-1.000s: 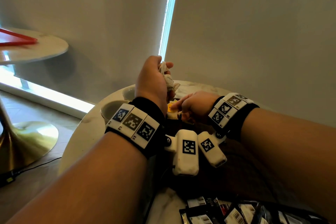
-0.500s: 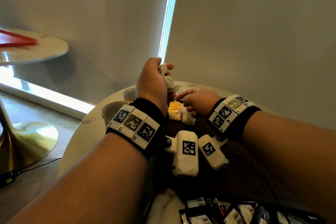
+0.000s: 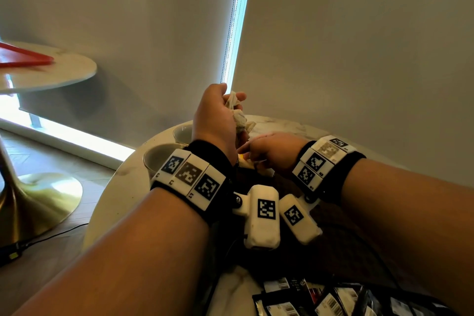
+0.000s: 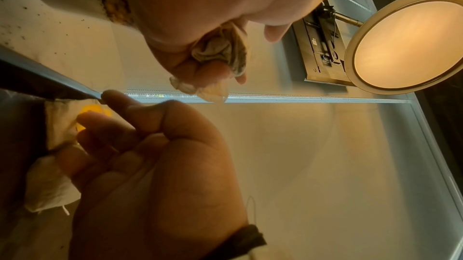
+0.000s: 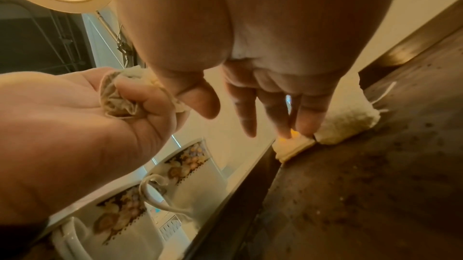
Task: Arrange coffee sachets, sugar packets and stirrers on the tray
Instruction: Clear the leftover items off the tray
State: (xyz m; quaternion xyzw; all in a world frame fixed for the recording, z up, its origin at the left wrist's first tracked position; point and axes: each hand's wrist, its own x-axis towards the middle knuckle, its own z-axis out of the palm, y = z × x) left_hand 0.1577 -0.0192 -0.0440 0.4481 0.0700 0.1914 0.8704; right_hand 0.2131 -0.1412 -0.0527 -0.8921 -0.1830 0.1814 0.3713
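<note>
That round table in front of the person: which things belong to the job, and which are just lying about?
Part of the job:
- crumpled packets gripped in the left hand
- yellow-marked packet under the right hand's fingertips
- dark tray
- black sachets near the table edge

Just lying about:
- two flowered cups
- lamp
- other table

Round white marble table | dark tray on top | two floral cups beside tray | black sachets piled at near edge

Crumpled thin paper packets; glossy floral ceramic cups; polished marble table; matt dark speckled tray; shiny brass pedestal base.
</note>
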